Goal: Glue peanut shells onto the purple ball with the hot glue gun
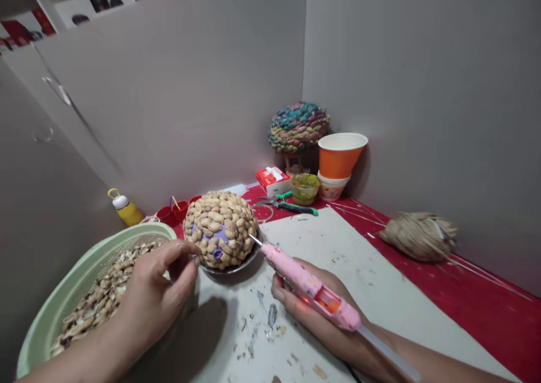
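A purple balloon (pixel 221 235) is largely covered with peanuts (pixel 224 205) and rests on a dark round dish (pixel 230 269). My left hand (pixel 163 281) is beside its lower left side, thumb and fingertips brought together; whatever they hold, if anything, is too small to name. Wrapped round a pink glue gun (pixel 302 276), my right hand (pixel 316 304) is to the right of the ball. The gun's metal nozzle points up and left, close to the ball's right side. A clear glue stick sticks out of the gun's back.
A green basket (pixel 36 332) of peanuts stands at the left. Behind are a yellow bottle (pixel 130 211), red cups (pixel 167 216), pliers (pixel 296 208), a glass bowl (pixel 305 189), an orange cup (pixel 340 160) and a colourful ball (pixel 298 127). Raffia (pixel 418 236) lies right.
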`<state>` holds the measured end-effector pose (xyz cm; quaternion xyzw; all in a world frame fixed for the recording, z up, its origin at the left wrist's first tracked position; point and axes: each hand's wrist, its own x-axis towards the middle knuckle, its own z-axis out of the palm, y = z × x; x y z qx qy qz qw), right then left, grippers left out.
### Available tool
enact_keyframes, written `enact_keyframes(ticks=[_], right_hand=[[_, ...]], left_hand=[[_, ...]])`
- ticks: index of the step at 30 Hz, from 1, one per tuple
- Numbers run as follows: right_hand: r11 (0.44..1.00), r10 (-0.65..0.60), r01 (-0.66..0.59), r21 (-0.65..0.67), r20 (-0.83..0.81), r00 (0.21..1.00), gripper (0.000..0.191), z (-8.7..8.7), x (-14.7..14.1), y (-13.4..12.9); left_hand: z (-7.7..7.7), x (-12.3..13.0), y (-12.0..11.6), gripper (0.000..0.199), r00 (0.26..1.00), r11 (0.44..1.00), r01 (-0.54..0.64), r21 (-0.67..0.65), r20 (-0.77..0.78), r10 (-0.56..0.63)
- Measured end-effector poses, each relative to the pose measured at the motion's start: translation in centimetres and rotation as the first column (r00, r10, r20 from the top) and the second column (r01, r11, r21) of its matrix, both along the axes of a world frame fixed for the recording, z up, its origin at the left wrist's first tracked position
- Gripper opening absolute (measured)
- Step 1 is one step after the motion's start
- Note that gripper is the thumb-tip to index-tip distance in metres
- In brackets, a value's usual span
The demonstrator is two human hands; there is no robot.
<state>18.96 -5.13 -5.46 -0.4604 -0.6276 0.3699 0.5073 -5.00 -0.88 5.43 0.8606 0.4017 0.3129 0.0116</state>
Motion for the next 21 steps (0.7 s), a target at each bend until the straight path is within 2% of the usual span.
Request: enact_keyframes(ticks=[1,3,4,6,8,9,11,15,21], right_hand=[[1.0,-0.016,0.016,0.008,-0.001,1.0,0.013,0.1,0.0,-0.1],[0.999,-0.034,0.034,0.01,0.003,0.999,0.012,0.2,0.0,-0.3],[0.998,-0.052,0.052,0.022,-0.01,0.999,0.013,0.3,0.0,-0.4],[0.997,-0.074,0.074,0.008,0.001,0.997,0.012,0.5,0.0,-0.6],[0.995,-0.102,0.103,-0.014,0.019,0.995,0.012,0.7,-0.1,-0.6],[0.993,-0.114,0.115,-0.032,0.036,0.993,0.012,0.8,-0.1,-0.7],[0.989,-0.126,0.131,-0.069,0.076,0.989,0.011,0.7,-0.1,-0.7],[0.991,-0.12,0.125,-0.043,0.096,0.988,0.012,0.4,0.1,-0.7],[0.99,-0.096,0.08,0.113,0.141,0.985,0.014,0.8,0.1,-1.0]], left_hand=[[-0.2,0.1,-1.0,0.012,1.0,0.999,0.001,-0.053,0.002,-0.001],[-1.2,0.4,-3.0,0.01,0.999,0.97,0.033,-0.24,-0.015,-0.038],[-2.0,0.6,-3.8,0.01,0.997,0.935,0.064,-0.348,-0.02,-0.076],[-3.9,0.9,-5.2,0.012,0.984,0.828,0.137,-0.544,-0.019,-0.176],[-5.9,1.3,-5.9,0.011,0.956,0.725,0.221,-0.653,-0.001,-0.293],[-6.8,1.6,-6.0,0.011,0.941,0.686,0.253,-0.682,0.007,-0.339],[-8.2,2.1,-5.8,0.012,0.923,0.646,0.271,-0.714,0.001,-0.386],[-9.8,3.2,-5.3,0.015,0.898,0.627,0.274,-0.729,-0.04,-0.439],[-11.2,3.7,-5.2,0.012,0.862,0.618,0.283,-0.734,-0.088,-0.5]])
